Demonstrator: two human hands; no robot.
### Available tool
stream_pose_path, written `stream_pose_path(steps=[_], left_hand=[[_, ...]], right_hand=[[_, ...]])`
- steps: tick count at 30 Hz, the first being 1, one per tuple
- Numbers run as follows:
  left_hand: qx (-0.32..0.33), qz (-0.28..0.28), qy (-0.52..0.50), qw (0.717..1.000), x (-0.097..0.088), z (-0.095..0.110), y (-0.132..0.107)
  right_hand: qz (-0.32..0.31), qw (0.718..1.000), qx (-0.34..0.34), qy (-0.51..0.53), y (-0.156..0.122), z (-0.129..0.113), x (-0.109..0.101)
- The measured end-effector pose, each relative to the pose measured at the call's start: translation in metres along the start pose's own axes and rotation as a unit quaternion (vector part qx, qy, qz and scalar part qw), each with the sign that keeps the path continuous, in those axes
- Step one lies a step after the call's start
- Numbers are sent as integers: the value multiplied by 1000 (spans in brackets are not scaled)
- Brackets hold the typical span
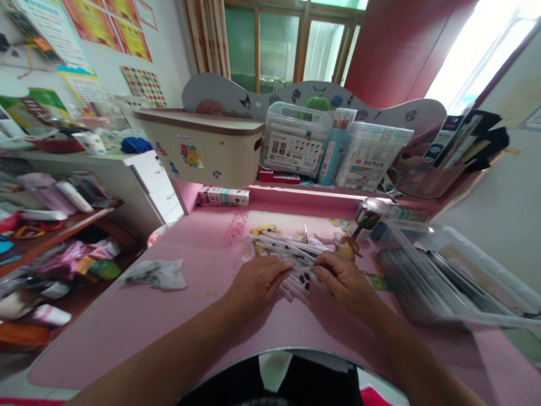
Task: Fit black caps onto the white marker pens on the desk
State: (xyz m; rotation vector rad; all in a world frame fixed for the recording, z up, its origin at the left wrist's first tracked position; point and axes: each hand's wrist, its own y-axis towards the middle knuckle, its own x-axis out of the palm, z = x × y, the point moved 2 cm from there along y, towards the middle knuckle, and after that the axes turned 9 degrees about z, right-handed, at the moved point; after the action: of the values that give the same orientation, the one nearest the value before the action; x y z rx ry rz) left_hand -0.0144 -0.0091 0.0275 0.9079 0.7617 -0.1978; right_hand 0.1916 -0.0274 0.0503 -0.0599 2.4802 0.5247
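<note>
White pens were pinched by the left hand and right hand; they were spread between the worktop's front and back edges.

Beyond the back edge of the pink surface, a wood-framed window glows beside a tan curtain; off the left edge, cluttered brown shelves; and there, a pale wall wearing bright posters!

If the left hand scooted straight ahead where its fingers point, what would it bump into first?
Probably the white sticks, right by the left hand. Past them, the right hand looks next, though depth is hard to judge.
</note>
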Motion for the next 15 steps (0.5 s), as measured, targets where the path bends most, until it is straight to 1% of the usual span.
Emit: stream_pose_path(steps=[9, 15], left_hand=[[21, 20, 3, 1000, 0, 2, -1], [3, 1, 6, 1000, 3, 0, -3]], right_hand=[[-13, 1000, 6, -15, 0, 4, 4], [-22, 999, 25, -6, -2, 4, 4]])
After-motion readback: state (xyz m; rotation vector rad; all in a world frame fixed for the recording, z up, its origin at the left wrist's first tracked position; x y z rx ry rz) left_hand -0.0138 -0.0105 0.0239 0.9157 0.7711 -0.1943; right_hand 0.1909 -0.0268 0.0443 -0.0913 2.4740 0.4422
